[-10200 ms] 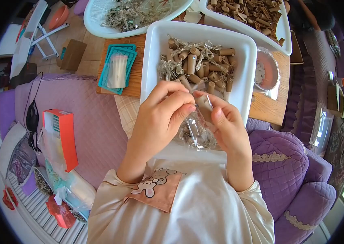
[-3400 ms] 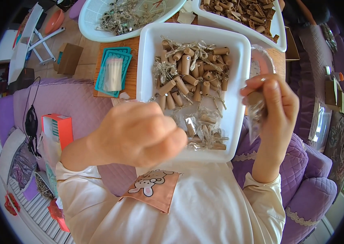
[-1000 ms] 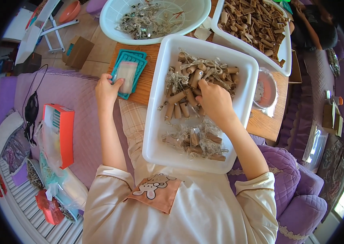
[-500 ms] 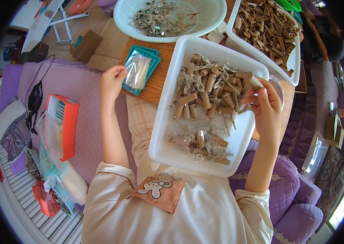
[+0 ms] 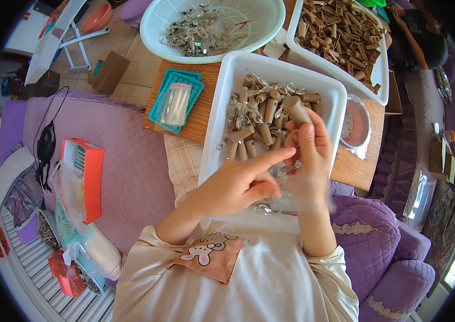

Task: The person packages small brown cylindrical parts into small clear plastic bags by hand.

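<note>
Between the thumb and fingers of my right hand is a tan cork-shaped cylinder, held upright at a tilt above the white tray. Thin wire hangs below it near my fingers. My left hand has come in close to the right one, its index finger stretched toward the right fingers. Its thumb and a curled finger seem to pinch a clear plastic bag, blurred by motion across my right wrist. In the tray lie more tan cylinders with coiled wires; bagged ones at its near end are mostly hidden by my hands.
Left of the tray, clear bags lie on teal trays on the wooden table. Behind stand a pale basin of wire coils and a white bin of brown pieces. A round clear container sits at right. Another person is at far right.
My left hand has left the bags on the teal trays and swung right, beside my right hand. My right hand has moved left over the tray with the cylinder.
</note>
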{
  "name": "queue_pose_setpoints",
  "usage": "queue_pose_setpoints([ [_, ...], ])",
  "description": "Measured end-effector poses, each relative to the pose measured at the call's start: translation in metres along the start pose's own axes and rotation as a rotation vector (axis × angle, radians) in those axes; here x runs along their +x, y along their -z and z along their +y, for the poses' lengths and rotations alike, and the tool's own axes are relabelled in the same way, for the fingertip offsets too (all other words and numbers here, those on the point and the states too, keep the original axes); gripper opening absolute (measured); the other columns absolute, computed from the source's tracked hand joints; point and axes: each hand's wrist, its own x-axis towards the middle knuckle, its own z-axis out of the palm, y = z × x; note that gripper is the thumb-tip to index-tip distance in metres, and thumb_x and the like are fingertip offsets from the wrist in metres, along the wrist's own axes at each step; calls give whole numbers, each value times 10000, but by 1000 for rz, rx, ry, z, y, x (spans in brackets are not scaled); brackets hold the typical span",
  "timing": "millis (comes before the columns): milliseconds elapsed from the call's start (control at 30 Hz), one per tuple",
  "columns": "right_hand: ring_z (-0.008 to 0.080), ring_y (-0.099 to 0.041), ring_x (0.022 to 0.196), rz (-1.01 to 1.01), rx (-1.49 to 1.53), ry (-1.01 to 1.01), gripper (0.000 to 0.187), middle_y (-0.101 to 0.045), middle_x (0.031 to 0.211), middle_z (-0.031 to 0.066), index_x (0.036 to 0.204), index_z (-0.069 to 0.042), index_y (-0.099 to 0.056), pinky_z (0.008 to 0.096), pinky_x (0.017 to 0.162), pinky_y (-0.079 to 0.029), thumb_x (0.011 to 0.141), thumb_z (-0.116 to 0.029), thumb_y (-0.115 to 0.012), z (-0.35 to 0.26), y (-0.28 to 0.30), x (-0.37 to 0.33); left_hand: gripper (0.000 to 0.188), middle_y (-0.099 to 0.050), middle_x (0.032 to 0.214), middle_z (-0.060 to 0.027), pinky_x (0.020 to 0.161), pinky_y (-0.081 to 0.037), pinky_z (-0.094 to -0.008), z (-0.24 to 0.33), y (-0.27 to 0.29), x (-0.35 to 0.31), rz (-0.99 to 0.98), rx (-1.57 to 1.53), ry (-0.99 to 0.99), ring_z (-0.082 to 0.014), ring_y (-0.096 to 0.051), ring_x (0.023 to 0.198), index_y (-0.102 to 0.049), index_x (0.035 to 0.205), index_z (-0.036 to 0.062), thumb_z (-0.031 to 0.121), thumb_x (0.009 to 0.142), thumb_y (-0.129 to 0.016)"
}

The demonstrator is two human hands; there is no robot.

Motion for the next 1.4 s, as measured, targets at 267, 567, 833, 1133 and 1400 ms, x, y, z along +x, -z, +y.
queue_pose_setpoints([
  [267, 60, -492, 725, 31, -91, 145, 303, -586, 901, 58, 1129, 2, -486, 174, 630, -407, 890, -185, -488, 10, -3, -11, 133, -633, 772, -59, 542, -457, -238, -7, -15, 13, 138, 390, -107, -96, -594, 629, -519, 917, 36, 63, 800, -577],
  [567, 76, -543, 783, -106, -93, 0, 315, -597, 915, 51, 1124, 27, -501, 197, 637, -451, 871, -159, -518, 21, 9, -20, 95, -546, 635, -13, 481, -386, -173, -14, -9, 9, 448, -293, 56, -32, -461, 518, -469, 923, 47, 130, 880, -482],
  [833, 46, -501, 678, -24, -225, 76, 315, -564, 851, 10, 1104, 22, -532, 178, 598, -424, 822, -105, -589, 27, 14, -18, 60, -511, 614, 4, 466, -364, -182, -21, -4, 10, 442, -245, -24, -32, -446, 514, -478, 878, 41, 100, 872, -476],
  [1133, 54, -524, 683, 136, -287, 252, 294, -577, 828, 30, 1045, 17, -533, 163, 599, -424, 792, -99, -627, 6, 45, -19, 90, -626, 664, -92, 506, -442, -250, -31, 21, 10, 713, 388, 133, -135, -593, 563, -499, 871, 18, 77, 826, -550],
  [1400, 79, -544, 761, 87, -437, 356, 267, -575, 856, 49, 984, 25, -512, 170, 627, -435, 745, 39, -631, 5, 27, -19, 244, -644, 686, -84, 513, -422, -198, -34, 28, 4, 662, 270, 118, -64, -543, 560, -521, 943, 29, 73, 746, -658],
])
